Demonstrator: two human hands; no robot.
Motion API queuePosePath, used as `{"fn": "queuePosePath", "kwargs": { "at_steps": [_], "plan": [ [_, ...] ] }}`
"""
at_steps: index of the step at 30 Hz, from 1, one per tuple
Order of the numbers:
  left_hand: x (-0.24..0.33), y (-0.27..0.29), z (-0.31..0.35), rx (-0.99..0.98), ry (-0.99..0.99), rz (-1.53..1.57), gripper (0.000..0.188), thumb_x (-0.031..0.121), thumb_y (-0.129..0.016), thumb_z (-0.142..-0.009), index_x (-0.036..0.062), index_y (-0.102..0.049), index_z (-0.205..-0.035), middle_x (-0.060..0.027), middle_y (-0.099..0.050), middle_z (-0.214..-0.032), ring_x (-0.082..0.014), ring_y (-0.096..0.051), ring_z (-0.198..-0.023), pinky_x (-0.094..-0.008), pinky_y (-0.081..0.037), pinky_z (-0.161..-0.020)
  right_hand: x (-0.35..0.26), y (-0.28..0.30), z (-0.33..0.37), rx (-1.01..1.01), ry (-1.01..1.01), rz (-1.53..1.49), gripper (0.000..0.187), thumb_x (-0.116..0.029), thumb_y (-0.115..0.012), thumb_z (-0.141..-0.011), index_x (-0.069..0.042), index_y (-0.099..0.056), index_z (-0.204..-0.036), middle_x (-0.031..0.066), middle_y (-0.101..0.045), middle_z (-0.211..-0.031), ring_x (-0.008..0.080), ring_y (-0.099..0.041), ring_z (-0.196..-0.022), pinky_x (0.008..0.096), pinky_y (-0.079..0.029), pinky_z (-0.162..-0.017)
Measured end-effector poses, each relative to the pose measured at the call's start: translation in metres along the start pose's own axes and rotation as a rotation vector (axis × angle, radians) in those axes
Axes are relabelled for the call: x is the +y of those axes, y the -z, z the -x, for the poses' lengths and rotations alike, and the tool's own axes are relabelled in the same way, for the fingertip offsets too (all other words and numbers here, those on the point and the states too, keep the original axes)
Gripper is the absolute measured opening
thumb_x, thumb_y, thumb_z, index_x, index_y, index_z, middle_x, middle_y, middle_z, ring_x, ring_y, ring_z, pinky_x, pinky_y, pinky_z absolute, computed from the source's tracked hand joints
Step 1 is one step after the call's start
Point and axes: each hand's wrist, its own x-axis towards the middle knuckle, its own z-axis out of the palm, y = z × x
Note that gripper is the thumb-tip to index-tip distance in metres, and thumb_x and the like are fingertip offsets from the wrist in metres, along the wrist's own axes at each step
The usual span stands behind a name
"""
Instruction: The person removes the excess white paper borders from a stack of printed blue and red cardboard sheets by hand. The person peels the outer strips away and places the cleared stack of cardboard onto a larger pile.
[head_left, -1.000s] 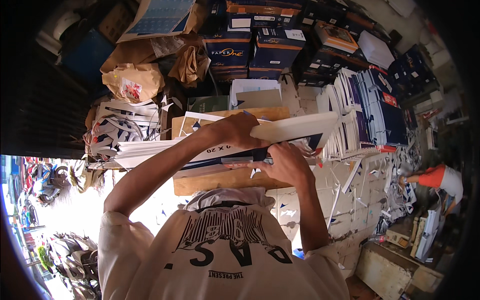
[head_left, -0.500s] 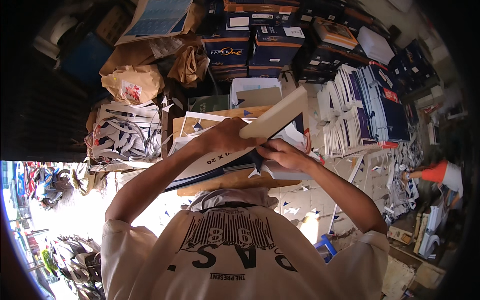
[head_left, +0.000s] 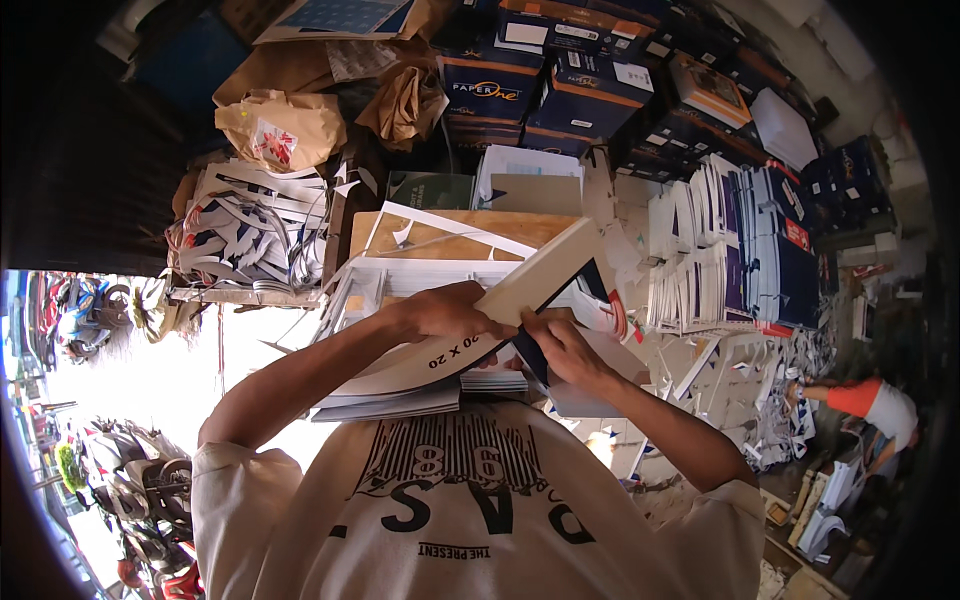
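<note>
Between left hand (head_left: pixel 450 312) and right hand (head_left: pixel 565 350), a slanted paper stack (head_left: pixel 545 268)

The left hand is closed over the stack's upper side, thumb against the pale face. The right hand pinches the lower edge, beside a dark-blue area; how many sheets its fingertips catch cannot be told. The stack sits in front of the torso, its right end tilted up and its left part curving down.

Handling it well, I judge, calls for firm, even pressure from both hands so the layers do not slide apart, a gentle curve so no crease forms, and fingertips kept level with the edge so that no sheet is missed.

Just below the stack, loose sheets (head_left: pixel 385 403) lie near the shirt (head_left: pixel 450 510); their edges could easily snag. Beyond it is a wooden board (head_left: pixel 540 230) with a white strip (head_left: pixel 455 228) across it, best kept clear of the working edge. Farther out are heaped offcuts (head_left: pixel 255 225) on the left, piled booklets (head_left: pixel 690 255) on the right, and dark-blue boxes (head_left: pixel 490 95) behind.
</note>
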Motion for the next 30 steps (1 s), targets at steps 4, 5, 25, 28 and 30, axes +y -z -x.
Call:
{"fn": "queuePosePath", "kwargs": {
  "at_steps": [4, 5, 25, 28, 30],
  "plan": [
    [-0.032, 0.003, -0.025, 0.000, -0.047, 0.166, 0.066, 0.060, -0.069, -0.078, 0.0012, -0.068, -0.107, -0.0124, -0.071, -0.081, -0.0197, -0.066, -0.070, -0.0330, -0.051, -0.070, 0.009, 0.004, -0.021, 0.011, -0.063, 0.114, 0.065, -0.054, -0.045, -0.100, 0.007, -0.060, -0.086, 0.0141, -0.059, -0.070, 0.0246, -0.056, -0.065, 0.0370, -0.046, -0.064],
    [-0.035, 0.007, -0.027, 0.002, -0.041, 0.186, 0.066, 0.060, -0.069, -0.078, 0.0012, -0.068, -0.107, -0.0124, -0.071, -0.081, -0.0197, -0.066, -0.070, -0.0330, -0.051, -0.070, -0.002, 0.007, -0.025, 0.042, -0.040, 0.232, 0.064, -0.053, -0.048, -0.099, 0.008, -0.061, -0.083, 0.0169, -0.060, -0.069, 0.0281, -0.060, -0.065, 0.0382, -0.047, -0.063],
    [-0.014, 0.029, -0.010, 0.769, -0.246, -0.667, 0.086, 0.075, -0.049, -0.085, -0.0069, -0.065, -0.107, -0.0269, -0.067, -0.076, -0.0394, -0.069, -0.076, -0.0503, -0.053, -0.079, -0.036, -0.059, -0.026, 0.465, 0.717, 0.649, 0.032, -0.017, -0.082, -0.073, -0.004, -0.057, -0.089, 0.0112, -0.059, -0.081, 0.0324, -0.059, -0.073, 0.0436, -0.046, -0.066],
    [-0.006, 0.042, -0.014, 0.556, -0.136, -0.599, 0.085, 0.074, -0.054, -0.082, -0.0060, -0.068, -0.106, -0.0257, -0.067, -0.099, -0.0406, -0.067, -0.098, -0.0517, -0.051, -0.089, -0.034, -0.060, -0.019, 0.486, 0.744, 0.671, 0.032, -0.014, -0.082, -0.071, -0.003, -0.055, -0.086, 0.0103, -0.056, -0.078, 0.0314, -0.057, -0.071, 0.0436, -0.045, -0.064],
    [-0.007, 0.045, -0.024, 0.509, -0.106, -0.581, 0.085, 0.075, -0.055, -0.081, -0.0061, -0.069, -0.105, -0.0269, -0.067, -0.100, -0.0403, -0.066, -0.100, -0.0511, -0.052, -0.089, -0.033, -0.063, -0.016, 0.510, 0.736, 0.664, 0.032, -0.010, -0.081, -0.069, -0.003, -0.055, -0.085, 0.0110, -0.056, -0.079, 0.0315, -0.058, -0.072, 0.0427, -0.045, -0.064]
  ]
}}
